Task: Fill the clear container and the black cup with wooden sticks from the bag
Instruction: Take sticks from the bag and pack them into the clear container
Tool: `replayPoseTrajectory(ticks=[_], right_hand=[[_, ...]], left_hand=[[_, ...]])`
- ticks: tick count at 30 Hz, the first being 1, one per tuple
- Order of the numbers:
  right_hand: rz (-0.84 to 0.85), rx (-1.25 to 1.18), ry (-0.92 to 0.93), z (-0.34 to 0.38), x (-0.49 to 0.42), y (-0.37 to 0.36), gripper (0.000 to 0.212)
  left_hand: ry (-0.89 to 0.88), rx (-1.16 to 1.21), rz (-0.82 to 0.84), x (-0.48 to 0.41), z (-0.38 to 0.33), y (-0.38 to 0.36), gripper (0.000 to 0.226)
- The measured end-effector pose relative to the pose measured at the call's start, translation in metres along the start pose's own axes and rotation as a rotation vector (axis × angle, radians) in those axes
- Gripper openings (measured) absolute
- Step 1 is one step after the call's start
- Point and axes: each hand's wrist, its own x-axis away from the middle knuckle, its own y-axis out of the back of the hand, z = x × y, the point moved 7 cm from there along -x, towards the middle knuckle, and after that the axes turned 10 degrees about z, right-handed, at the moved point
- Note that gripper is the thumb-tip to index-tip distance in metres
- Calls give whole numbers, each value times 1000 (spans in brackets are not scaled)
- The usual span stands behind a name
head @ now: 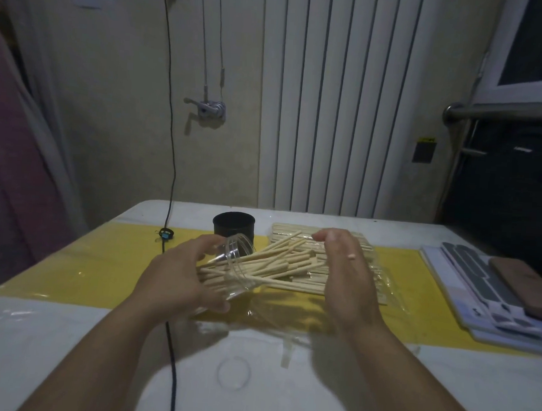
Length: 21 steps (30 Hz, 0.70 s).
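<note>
**Long axis runs left to right**

Mid-frame, our left hand (178,276) grips the clear container (235,268) on its side, mouth rightward. The wooden sticks (279,262) jut toward our right hand (344,272), open-palmed and holding nothing, nearest their free ends. The black cup (234,226) stands just behind.

1. We appear to be in a lived-in home room: a ribbed white radiator (331,114) lines the wall.
2. We see a window (535,46) and a plastic-covered table (68,336).
3. We notice a pinkish garment (8,160) hanging at the left.

Black cable (173,373) left; brown case (523,284) on booklets (466,288) right
</note>
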Motion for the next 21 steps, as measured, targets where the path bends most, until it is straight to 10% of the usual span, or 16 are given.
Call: replayPoseTrajectory(ticks=[5, 10, 21], right_hand=[[194, 23, -71, -9, 1, -19, 38], [-60, -63, 9, 2, 3, 4, 19], [-49, -96, 98, 9, 6, 7, 17]], left_hand=[[-2, -15, -4, 1, -3, 0, 103], [22, 19, -16, 1, 1, 0, 102], [58, 55, -29, 0, 5, 1, 105]])
